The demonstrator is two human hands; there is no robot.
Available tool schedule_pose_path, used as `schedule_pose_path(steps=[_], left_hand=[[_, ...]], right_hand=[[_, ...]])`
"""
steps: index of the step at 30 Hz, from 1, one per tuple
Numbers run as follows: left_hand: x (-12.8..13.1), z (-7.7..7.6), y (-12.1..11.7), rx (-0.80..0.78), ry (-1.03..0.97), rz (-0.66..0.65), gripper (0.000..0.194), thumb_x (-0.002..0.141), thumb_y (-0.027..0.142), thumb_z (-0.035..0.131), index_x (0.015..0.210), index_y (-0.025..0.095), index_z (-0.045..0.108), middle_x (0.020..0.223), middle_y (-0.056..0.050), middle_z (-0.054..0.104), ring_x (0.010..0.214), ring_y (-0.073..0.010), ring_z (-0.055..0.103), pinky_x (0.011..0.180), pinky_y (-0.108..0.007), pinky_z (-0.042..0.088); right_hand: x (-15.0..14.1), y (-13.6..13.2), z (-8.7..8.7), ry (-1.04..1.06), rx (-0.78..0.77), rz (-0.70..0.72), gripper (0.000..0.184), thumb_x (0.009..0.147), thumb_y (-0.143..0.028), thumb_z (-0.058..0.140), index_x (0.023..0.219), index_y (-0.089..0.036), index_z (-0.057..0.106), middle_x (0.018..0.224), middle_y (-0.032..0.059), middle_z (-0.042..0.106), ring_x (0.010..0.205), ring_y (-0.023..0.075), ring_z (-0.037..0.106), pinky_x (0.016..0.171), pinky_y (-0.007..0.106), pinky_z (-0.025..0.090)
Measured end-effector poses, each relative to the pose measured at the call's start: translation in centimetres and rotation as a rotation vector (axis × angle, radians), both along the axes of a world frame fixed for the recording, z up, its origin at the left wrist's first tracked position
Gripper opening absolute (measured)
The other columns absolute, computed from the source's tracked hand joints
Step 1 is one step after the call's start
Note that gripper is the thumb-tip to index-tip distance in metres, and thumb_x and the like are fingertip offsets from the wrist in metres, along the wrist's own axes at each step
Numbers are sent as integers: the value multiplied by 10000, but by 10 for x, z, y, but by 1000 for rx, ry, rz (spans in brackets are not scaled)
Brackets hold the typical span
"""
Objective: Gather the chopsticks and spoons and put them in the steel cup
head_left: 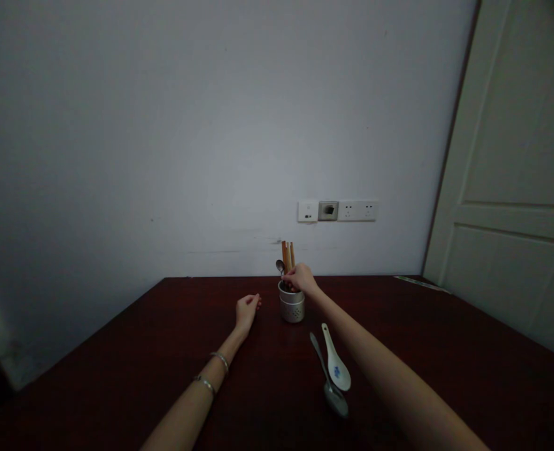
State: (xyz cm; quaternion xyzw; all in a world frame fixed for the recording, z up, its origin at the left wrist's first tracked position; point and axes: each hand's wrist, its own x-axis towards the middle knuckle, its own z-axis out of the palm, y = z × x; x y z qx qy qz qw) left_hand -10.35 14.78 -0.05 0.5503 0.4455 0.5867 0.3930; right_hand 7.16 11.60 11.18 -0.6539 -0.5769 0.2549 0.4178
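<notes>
My right hand (300,277) is at the mouth of a pale utensil holder (292,310) with holes in its side. Its fingers pinch a small metal spoon (280,265), bowl end up, over the holder's left rim; the lower end of the spoon is hidden. Several wooden chopsticks (288,254) stand upright in the holder behind my fingers. To the left of the holder, my left hand (247,309) rests on the table, loosely closed and apart from everything else. Nearer to me lie a white ceramic spoon (337,371) with a blue mark and a larger metal spoon (335,401), side by side.
The dark red-brown table (164,338) meets a pale wall (239,138) at its back edge. Sockets (356,211) are set in the wall above. A light panelled door (516,156) stands at the right, and a thin strip (420,283) lies along the table's far right edge.
</notes>
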Motion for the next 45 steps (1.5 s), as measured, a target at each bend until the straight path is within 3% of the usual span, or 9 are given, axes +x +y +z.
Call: schedule_pose_path(steps=[12,18,22,25,29,34,37,41,45], left_hand=[[0,-2,1,13,24,-5,317,638,416,566,614,107,627,580,-53,598,526,-121,526,484,-211,365],[0,-4,2,17,31,-11,327,638,430,565,618,110,626,585,-53,602,536,-128,534,491,-215,370],[1,-4,2,22,54,-15,329,642,431,560,625,110,627,590,-54,602,546,-132,535,502,-219,376],[1,-4,2,25,64,-13,317,636,423,562,624,113,626,586,-52,601,544,-133,534,507,-222,379],[1,-4,3,18,82,-10,309,638,413,554,629,113,627,586,-52,600,542,-131,531,512,-224,380],[2,-1,0,12,91,-8,312,625,419,561,626,114,626,579,-46,594,536,-128,527,508,-221,378],[3,2,-5,11,80,-10,313,613,422,572,621,114,626,572,-44,592,534,-125,525,502,-219,377],[4,7,-12,-27,27,-4,306,587,409,600,619,106,628,570,-45,595,511,-111,515,486,-214,374],[5,20,-17,-157,-205,62,313,562,395,625,681,106,623,598,-28,593,474,-84,506,470,-209,388]], right_hand=[[11,-10,16,0,25,39,139,665,-217,646,583,-106,636,445,3,589,322,65,486,333,143,384],[42,-25,20,39,146,-21,193,704,-272,607,644,-96,660,500,25,624,332,56,479,331,140,366],[83,-39,-1,48,185,-139,242,726,-316,568,713,-99,674,594,58,663,425,96,555,393,169,415],[118,-50,-28,-108,245,-251,273,701,-366,586,785,-128,689,762,84,692,693,175,639,590,219,476],[151,-66,-70,-371,161,-270,379,776,-398,480,965,-120,654,942,119,667,899,214,609,798,276,440],[160,-82,-113,-681,22,-308,419,820,-374,400,1076,-105,595,1176,161,545,1125,244,468,920,337,352],[156,-87,-124,-772,-20,-332,411,835,-362,360,1099,-135,580,1222,150,509,1171,251,413,952,386,300],[153,-89,-124,-800,-31,-327,408,842,-344,336,1111,-144,568,1231,143,501,1162,252,415,950,395,288],[152,-90,-122,-803,-24,-327,407,839,-339,332,1103,-142,571,1223,145,506,1158,252,415,947,393,285]])
